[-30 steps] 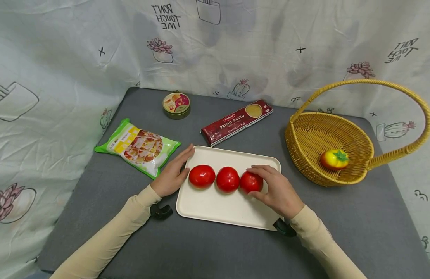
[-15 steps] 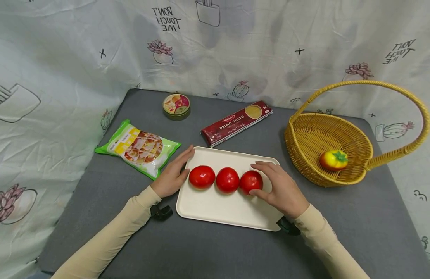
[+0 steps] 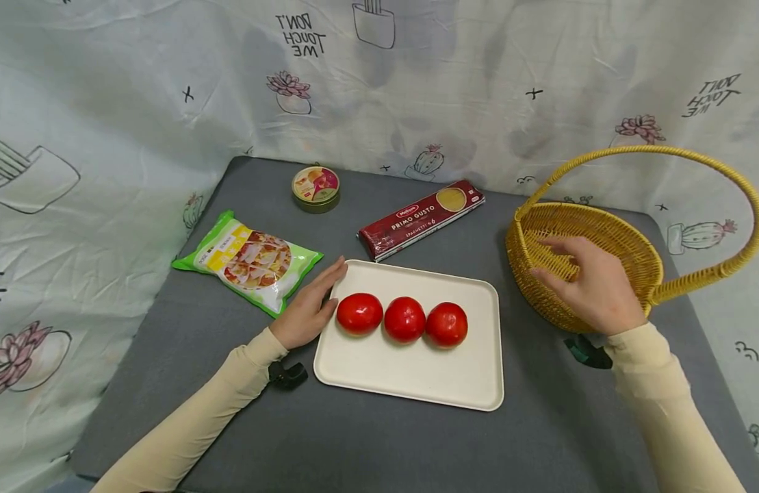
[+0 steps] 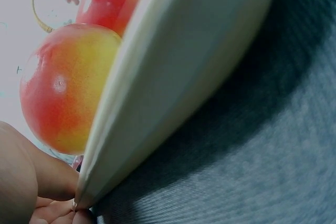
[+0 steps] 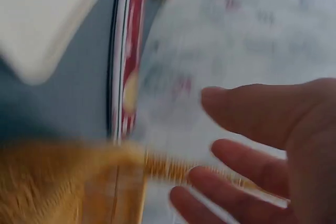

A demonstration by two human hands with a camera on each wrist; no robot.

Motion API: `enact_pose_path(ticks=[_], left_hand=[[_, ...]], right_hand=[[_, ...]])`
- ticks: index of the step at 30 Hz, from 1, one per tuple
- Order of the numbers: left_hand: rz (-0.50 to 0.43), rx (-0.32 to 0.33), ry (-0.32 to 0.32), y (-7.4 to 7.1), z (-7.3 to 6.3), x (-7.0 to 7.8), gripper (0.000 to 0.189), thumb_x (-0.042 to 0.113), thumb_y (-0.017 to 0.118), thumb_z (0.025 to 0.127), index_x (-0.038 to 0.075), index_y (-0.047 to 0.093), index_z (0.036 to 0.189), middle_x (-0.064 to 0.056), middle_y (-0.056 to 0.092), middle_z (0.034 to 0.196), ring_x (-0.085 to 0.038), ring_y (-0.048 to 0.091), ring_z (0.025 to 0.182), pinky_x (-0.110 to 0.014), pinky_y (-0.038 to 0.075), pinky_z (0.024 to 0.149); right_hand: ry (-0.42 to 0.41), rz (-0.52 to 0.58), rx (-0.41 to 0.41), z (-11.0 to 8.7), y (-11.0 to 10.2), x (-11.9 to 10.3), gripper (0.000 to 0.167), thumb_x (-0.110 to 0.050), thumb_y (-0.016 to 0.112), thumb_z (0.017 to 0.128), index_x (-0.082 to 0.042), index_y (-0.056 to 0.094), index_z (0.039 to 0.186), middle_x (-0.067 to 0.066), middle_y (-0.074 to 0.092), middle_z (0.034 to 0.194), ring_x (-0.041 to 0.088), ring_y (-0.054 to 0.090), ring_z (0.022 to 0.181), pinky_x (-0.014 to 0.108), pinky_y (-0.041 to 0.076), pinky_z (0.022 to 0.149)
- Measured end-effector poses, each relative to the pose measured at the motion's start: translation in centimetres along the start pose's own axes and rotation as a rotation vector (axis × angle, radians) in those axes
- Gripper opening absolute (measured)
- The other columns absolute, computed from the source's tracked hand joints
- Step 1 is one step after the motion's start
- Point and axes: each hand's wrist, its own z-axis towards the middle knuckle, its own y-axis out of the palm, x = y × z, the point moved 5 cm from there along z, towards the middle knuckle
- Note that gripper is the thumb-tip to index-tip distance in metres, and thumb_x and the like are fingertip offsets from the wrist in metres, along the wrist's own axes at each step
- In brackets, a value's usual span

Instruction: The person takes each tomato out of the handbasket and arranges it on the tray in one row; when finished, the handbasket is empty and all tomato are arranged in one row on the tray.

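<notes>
Three glossy red toy fruits lie in a row on the cream tray (image 3: 410, 380): a left one (image 3: 359, 314), a middle one (image 3: 404, 320) and a right one (image 3: 447, 324). In the left wrist view the nearest fruit (image 4: 68, 90) has a yellow side. My left hand (image 3: 305, 311) holds the tray's left edge, with the rim between thumb and fingers. My right hand (image 3: 591, 281) hovers over the near left part of the wicker basket (image 3: 533, 287), fingers spread and holding nothing. The yellow-red fruit inside the basket is hidden behind that hand.
A green snack bag (image 3: 250, 263) lies left of the tray. Behind it stand a round tin (image 3: 315, 190) and, further right, a red spaghetti pack (image 3: 421, 220). The basket's tall handle (image 3: 739, 181) arches up on the right. A printed curtain (image 3: 465, 75) closes off the back.
My right hand has left the rightmost fruit and moved right, over the basket. The fruits stay in their row. My left hand keeps its place on the tray.
</notes>
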Motion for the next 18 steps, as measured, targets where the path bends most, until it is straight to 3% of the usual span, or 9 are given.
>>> enact_pose_path(ticks=[5,9,14,18], left_hand=[[-0.001,-0.002,-0.002,0.0,0.0,0.0,0.066,-0.018,0.058,0.098,-0.010,0.036,0.160,-0.027,0.026,0.171,-0.040,0.032,0.156,-0.058,0.033,0.121],[-0.003,-0.002,-0.003,0.0,0.0,0.0,0.066,-0.018,0.058,0.098,-0.010,0.036,0.160,-0.026,0.026,0.171,-0.040,0.032,0.156,-0.058,0.033,0.121],[-0.004,-0.004,-0.014,0.0,0.0,-0.1,0.067,-0.017,0.058,0.099,-0.010,0.036,0.161,-0.025,0.026,0.172,-0.040,0.032,0.156,-0.058,0.033,0.121],[-0.009,-0.007,-0.023,0.0,0.0,-0.2,0.067,-0.017,0.059,0.099,-0.010,0.036,0.161,-0.025,0.025,0.172,-0.039,0.031,0.156,-0.058,0.032,0.121]], right_hand=[[0.180,-0.102,-0.175,1.1,-1.3,5.9,0.073,-0.038,0.079,0.098,0.009,0.053,0.148,0.038,0.052,0.145,0.061,0.050,0.127,0.077,0.041,0.099],[0.237,-0.153,-0.314,1.2,-1.6,9.3,0.086,-0.045,0.076,0.099,0.015,0.044,0.150,0.045,0.048,0.145,0.063,0.050,0.124,0.077,0.042,0.098],[0.271,-0.159,-0.444,1.0,-0.9,11.4,0.094,-0.048,0.077,0.096,0.015,0.039,0.153,0.046,0.049,0.140,0.050,0.056,0.105,0.066,0.049,0.086],[0.293,-0.174,-0.500,1.0,-0.4,11.9,0.096,-0.052,0.078,0.094,0.013,0.039,0.153,0.043,0.055,0.130,0.048,0.056,0.101,0.061,0.050,0.079]])
